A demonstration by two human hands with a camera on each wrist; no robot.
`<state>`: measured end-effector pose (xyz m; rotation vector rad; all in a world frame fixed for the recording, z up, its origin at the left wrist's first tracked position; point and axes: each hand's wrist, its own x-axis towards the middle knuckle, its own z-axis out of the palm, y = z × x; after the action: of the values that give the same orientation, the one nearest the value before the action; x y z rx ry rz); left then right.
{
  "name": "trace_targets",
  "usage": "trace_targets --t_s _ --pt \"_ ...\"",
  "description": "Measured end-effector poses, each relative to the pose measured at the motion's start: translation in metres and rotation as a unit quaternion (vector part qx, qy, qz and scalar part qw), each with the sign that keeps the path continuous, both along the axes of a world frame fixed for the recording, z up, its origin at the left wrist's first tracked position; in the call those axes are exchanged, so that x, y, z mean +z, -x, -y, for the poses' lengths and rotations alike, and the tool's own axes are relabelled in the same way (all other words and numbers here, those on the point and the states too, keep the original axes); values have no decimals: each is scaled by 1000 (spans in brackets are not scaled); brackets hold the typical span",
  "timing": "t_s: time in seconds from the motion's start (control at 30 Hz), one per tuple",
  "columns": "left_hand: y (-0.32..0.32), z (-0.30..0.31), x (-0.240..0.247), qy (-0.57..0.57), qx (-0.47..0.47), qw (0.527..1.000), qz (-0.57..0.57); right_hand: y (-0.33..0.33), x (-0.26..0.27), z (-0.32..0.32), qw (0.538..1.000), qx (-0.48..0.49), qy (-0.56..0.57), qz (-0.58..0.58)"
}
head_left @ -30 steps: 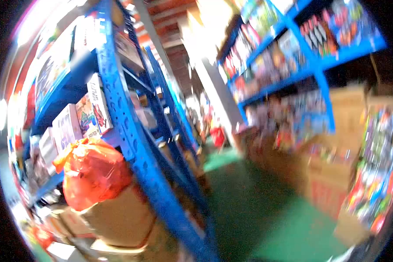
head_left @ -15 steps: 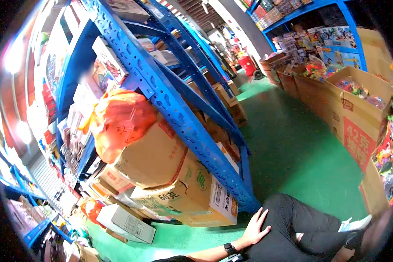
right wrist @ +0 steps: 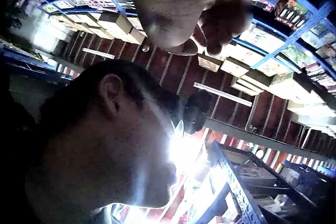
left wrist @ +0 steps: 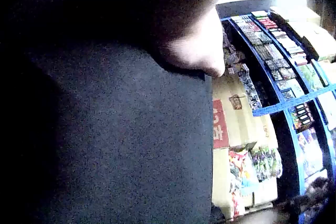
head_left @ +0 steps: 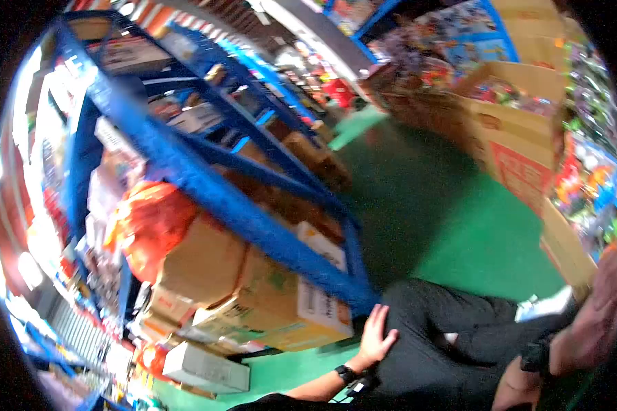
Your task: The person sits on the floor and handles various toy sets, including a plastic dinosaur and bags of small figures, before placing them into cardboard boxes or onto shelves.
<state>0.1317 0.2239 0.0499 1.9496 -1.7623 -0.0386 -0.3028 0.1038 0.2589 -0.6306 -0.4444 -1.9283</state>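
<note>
My left hand (head_left: 373, 339) rests on the knee of dark trousers (head_left: 432, 349), its fingers spread and nothing in them. In the left wrist view part of that hand (left wrist: 197, 45) lies over the dark cloth (left wrist: 131, 134), and most of its fingers are hidden. My right hand (head_left: 600, 301) is raised at the right edge of the head view, in front of a carton side and bagged goods (head_left: 586, 185). From the right wrist the palm of this right hand (right wrist: 176, 8) shows, with loosely bent fingers around nothing. A person's head stands below it there.
Blue metal racking (head_left: 233, 212) rises close on the left. An orange bag (head_left: 151, 229) sits on stacked cartons (head_left: 206, 264) beside it. A white box (head_left: 206, 368) lies on the green floor (head_left: 473, 240). Open cartons (head_left: 521, 137) of colourful packets line the aisle's right side.
The head view has swung down, bringing the legs and both hands into sight. Since half a second ago, my right hand has risen at the right edge. The left hand stays on the knee.
</note>
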Motion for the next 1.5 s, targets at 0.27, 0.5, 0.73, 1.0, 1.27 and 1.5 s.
trace_targets --t_s 0.27,0.5,0.73,1.0,1.27,1.5 --pt "2 3 -11 -32 -3 999 -15 9 -9 12 894 -403 -53 -189" --pt "-4 12 1 -103 -44 991 -78 -46 13 20 877 -387 -94 -268" --pt "-2 79 35 -63 -45 995 -58 -75 6 23 788 -451 -24 -419" --pt "44 124 15 -122 58 970 202 -70 3 25 839 -402 -63 -362" --pt "46 120 15 -62 57 974 212 -87 -4 74 802 -351 -155 -457" --pt "34 127 6 -73 20 981 179 -110 -50 99 630 -417 91 -649"
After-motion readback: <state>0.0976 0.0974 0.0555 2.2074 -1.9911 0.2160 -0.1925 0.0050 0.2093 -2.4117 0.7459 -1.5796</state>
